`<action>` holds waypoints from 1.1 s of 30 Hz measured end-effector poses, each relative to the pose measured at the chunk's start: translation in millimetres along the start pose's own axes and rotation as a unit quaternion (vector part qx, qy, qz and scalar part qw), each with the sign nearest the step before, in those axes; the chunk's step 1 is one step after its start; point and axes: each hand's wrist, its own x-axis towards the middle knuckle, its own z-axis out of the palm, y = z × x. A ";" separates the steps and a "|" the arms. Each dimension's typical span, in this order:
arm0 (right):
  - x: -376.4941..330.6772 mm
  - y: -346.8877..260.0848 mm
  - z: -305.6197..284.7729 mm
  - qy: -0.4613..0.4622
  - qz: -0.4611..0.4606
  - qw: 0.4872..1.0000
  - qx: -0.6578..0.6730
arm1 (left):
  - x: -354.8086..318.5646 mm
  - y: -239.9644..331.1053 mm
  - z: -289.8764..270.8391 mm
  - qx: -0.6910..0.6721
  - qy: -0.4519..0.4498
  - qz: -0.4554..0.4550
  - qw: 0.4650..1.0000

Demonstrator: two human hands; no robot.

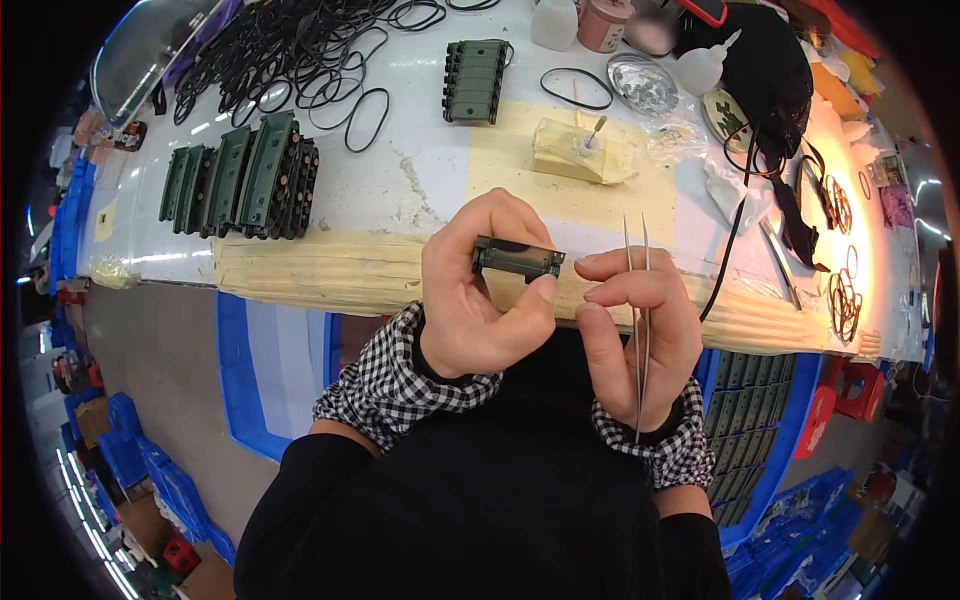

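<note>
My left hand (465, 300) is closed around a small dark green plastic model hull (520, 260), held between thumb and curled fingers just above the table's near edge. A pair of metal tweezers (639, 405) rests in my right hand (665, 310), its two tips pointing away from me and standing apart with nothing between them. My right thumb and fingertips are close beside the hull's right end, with a small gap. Farther off, a taped yellowish block (570, 155) carries a small cup with a stick in it.
Several green model hulls with wheels (245, 180) stand at left; another green hull (475, 80) lies beyond. Black rubber bands (290, 55) heap at the back. White squeeze bottles (705, 68), a foil dish (642, 84) and a lit lamp area lie right. A blue crate (795, 420) of green parts sits below.
</note>
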 end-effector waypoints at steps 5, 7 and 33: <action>2.5 0.5 2.0 0.002 0.010 1.000 0.006 | 0.1 -0.6 -0.5 0.036 0.001 0.021 0.999; 2.8 0.6 2.4 0.005 0.010 1.000 0.003 | 0.3 -2.2 -0.7 0.042 0.001 0.031 0.999; -20.8 -5.0 -4.1 0.006 -0.062 0.996 -0.067 | 11.9 -14.3 3.6 -0.600 -0.017 -0.313 0.736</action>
